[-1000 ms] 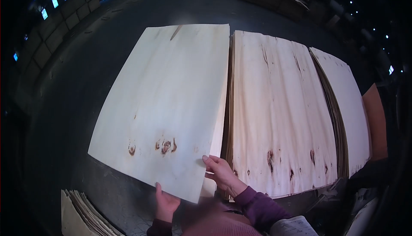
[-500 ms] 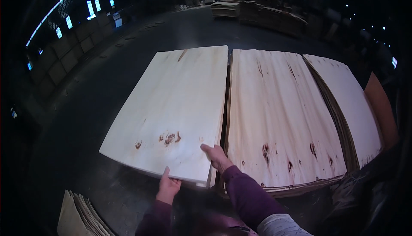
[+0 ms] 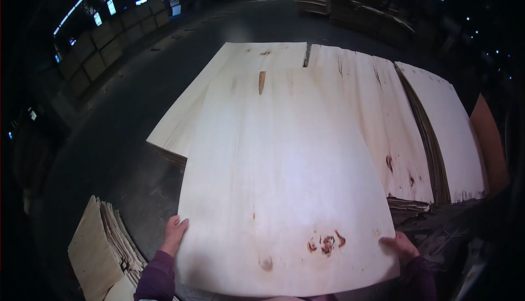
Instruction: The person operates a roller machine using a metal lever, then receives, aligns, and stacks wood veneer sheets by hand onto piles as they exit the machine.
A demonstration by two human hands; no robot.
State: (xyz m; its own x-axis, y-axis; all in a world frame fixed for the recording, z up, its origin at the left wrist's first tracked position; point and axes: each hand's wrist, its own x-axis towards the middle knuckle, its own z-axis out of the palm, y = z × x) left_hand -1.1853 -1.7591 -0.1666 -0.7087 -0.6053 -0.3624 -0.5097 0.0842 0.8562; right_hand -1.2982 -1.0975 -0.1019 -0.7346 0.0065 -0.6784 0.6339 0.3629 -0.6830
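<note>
A large pale wood veneer sheet (image 3: pixel 284 180) with brown knots spans the space in front of me. My left hand (image 3: pixel 174 234) grips its left edge, thumb on top and fingers mostly hidden beneath. On the opposite edge, my right hand (image 3: pixel 403 246) holds it the same way near the close right corner. The sheet's far part overlaps the left veneer stack (image 3: pixel 178 128) and part of the middle veneer stack (image 3: pixel 377 115).
A third veneer stack (image 3: pixel 445 131) stands at the right, beside a reddish-brown panel (image 3: pixel 488 142). Tilted veneer sheets (image 3: pixel 95 246) are at the lower left. Further stacks (image 3: pixel 313 4) sit at the far back, and stacked panels (image 3: pixel 93 63) line the left wall.
The top sheet has come off the left stack toward me and rightward, uncovering another sheet there. My hands have spread from its near edge and corner to opposite sides.
</note>
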